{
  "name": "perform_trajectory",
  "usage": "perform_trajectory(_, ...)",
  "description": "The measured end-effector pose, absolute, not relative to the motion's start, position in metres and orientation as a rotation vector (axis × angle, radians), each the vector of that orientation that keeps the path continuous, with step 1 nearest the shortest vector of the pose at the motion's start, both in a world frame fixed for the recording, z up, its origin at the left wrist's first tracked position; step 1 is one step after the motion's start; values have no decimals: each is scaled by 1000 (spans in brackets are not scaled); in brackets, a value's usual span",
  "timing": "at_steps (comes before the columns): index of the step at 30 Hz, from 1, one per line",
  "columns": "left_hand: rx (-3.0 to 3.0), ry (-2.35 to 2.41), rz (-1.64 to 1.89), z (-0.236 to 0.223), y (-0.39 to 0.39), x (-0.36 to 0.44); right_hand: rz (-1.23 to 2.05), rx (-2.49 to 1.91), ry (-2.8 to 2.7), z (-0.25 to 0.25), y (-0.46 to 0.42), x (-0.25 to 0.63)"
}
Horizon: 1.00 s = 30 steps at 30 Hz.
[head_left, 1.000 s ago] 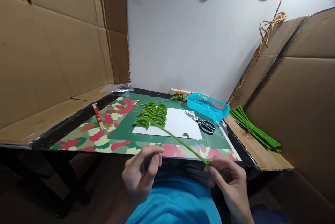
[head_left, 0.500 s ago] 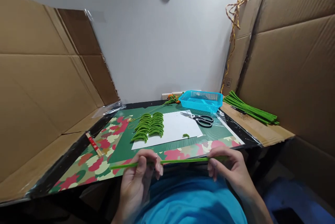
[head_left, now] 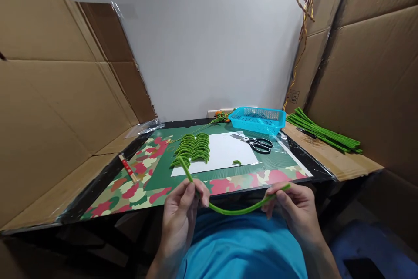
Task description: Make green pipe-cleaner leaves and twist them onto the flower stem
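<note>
A green pipe cleaner (head_left: 233,212) sags in a shallow curve between my hands, in front of the table's near edge. My left hand (head_left: 183,205) pinches it toward its left end, which sticks up and away past the fingers. The right end is pinched between thumb and fingers of my right hand (head_left: 292,205), with a short tip showing above. Beyond, two columns of bent green pipe-cleaner pieces (head_left: 192,147) lie on a white sheet (head_left: 225,150). A small bent green piece (head_left: 237,163) rests on the same sheet, near its front edge.
Black-handled scissors (head_left: 254,142) lie partly on the sheet, near a blue plastic basket (head_left: 257,120). At the right, a bundle of straight green pipe cleaners (head_left: 326,133) rests on cardboard with a black pen (head_left: 306,132). Wrapped chopsticks (head_left: 128,168) lie left. Cardboard walls (head_left: 375,65) flank both sides.
The pipe cleaner went from nearly straight to bowed downward, its left end now pointing up and away. Both hands remain on it. The camera view has shifted slightly.
</note>
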<state>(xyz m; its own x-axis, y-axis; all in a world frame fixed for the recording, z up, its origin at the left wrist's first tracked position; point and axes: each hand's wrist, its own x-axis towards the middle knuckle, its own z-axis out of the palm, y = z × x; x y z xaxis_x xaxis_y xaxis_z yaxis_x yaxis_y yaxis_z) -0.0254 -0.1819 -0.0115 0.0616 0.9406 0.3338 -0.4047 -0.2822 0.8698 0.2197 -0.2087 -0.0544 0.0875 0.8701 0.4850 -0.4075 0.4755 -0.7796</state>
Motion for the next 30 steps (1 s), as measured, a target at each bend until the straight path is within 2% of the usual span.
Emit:
perform_trajectory(8, 1511, 683, 1112, -19, -191, -7, 821, -754, -1227, -47, -217, 192)
perform_trajectory(17, 1249, 428, 754, -39, -192, 11, 529, -813, -1234, -40, -216, 190)
perform_trajectory(30, 1332, 551, 702, -38, -189, 13, 831, -805, -1118, -34, -211, 188)
